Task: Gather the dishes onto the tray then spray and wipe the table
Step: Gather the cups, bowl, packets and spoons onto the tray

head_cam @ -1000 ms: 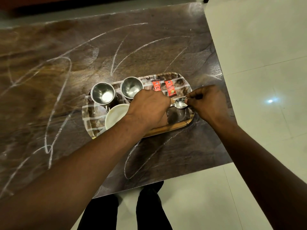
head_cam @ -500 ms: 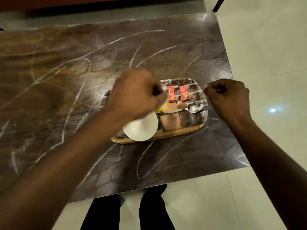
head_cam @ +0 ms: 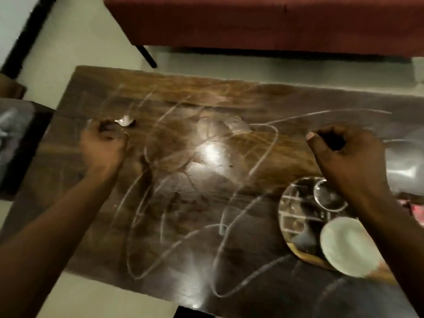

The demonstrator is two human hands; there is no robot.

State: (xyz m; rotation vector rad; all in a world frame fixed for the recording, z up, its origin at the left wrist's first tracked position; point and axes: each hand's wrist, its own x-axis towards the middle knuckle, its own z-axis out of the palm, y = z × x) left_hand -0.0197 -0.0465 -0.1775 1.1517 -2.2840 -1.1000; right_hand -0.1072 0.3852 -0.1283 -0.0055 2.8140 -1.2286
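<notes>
Left hand (head_cam: 103,143) grip pinches shiny blurred spoon (head_cam: 125,121).

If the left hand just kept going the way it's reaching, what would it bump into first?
The left hand reaches away across the table toward its far left corner. The shiny spoon-like thing lies right at its fingertips, so it probably meets that first. Blur hides whether they already touch.

Living room: sofa (head_cam: 263,21), coffee table (head_cam: 183,180).

Bare forearms (head_cam: 57,221), no sleeves
</notes>
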